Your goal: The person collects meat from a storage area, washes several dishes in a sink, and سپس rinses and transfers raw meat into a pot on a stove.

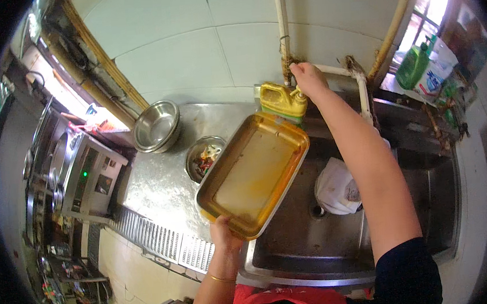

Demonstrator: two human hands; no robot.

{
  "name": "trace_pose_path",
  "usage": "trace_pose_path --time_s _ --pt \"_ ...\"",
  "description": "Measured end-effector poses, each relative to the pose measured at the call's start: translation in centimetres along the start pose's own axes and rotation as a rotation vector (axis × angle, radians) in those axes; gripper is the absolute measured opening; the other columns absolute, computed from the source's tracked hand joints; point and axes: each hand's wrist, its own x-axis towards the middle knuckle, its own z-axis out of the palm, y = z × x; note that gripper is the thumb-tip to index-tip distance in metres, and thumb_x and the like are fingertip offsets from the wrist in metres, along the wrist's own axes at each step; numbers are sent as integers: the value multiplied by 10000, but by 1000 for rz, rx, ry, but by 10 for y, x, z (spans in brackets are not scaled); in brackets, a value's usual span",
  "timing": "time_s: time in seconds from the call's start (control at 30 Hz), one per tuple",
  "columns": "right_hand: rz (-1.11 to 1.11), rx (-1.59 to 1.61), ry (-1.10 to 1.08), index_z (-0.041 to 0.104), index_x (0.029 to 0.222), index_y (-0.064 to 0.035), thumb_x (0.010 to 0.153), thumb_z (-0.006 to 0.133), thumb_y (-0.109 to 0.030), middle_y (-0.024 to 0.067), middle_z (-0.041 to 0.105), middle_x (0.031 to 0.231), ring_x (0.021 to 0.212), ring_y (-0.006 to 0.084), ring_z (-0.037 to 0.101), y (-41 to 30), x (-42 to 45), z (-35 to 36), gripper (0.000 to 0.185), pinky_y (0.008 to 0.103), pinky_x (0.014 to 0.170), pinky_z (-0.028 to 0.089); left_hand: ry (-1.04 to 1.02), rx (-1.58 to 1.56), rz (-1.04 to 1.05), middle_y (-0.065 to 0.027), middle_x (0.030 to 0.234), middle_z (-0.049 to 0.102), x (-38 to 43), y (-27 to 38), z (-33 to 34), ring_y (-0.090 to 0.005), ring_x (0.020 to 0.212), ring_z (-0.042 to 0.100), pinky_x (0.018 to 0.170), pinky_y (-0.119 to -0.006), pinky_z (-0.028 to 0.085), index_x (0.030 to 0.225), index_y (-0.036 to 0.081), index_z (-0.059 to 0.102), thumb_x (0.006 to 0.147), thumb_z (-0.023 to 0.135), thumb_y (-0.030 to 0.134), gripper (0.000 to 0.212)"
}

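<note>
My left hand [226, 236] grips the lower corner of a rectangular baking pan [253, 172]. The pan is tilted, with a yellowish-brown film inside, and spans the edge between the steel counter and the sink. My right hand [309, 78] reaches to the wall pipes with its fingers curled. Whether they close on a fitting there is hidden. Just below it stands a yellow plastic jug [280, 100] with a handle and a spout-like top. A white cloth [337, 188] lies in the steel sink [309, 240], beside the drain [317, 211].
Nested steel bowls [157, 126] stand at the counter's [161, 191] back left. A smaller bowl [205, 157] with food scraps sits partly behind the pan. A green bottle [413, 68] is on the right-hand ledge. White pipes [282, 30] run along the wall. A slotted drain grate [160, 238] edges the counter.
</note>
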Motion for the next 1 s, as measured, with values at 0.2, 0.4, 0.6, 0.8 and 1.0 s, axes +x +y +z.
trace_pose_path --time_s 0.2,0.4,0.6,0.8,1.0 --pt "1 -432 -634 511 1258 -47 907 475 -265 192 493 1306 1198 349 475 -18 -16 15 414 461 1057 296 -29 -42 181 -125 1138 510 3 -17 32 -300 1044 541 898 -443 473 1256 39 389 727 404 -100 547" --pt "-343 -328 -151 470 1269 -77 856 561 -392 193 533 1225 1138 331 508 2 -12 -48 527 467 936 415 -142 22 129 -116 1095 521 3 -13 52 -285 1002 550 867 -427 486 1245 49 396 718 435 -77 543" --pt "-274 -1224 -363 643 916 -61 816 583 -480 136 669 826 814 311 647 13 -114 -161 436 425 694 498 -53 74 -82 -148 1062 560 -4 15 -28 -327 960 579 882 -449 470 1166 -27 465 761 453 51 413" --pt "-290 -1018 -270 531 920 -43 793 594 -444 171 611 663 656 364 618 89 -147 -156 425 471 583 474 -5 195 -166 -153 1144 549 -21 53 -86 -317 1058 550 970 -450 420 1202 -22 457 760 433 88 456" --pt "-548 -994 -471 525 899 -69 763 600 -403 157 594 673 669 349 603 82 -127 -167 368 456 593 469 8 229 -103 -155 1194 527 -18 70 -108 -330 1104 534 977 -464 415 1257 -1 415 759 427 92 507"
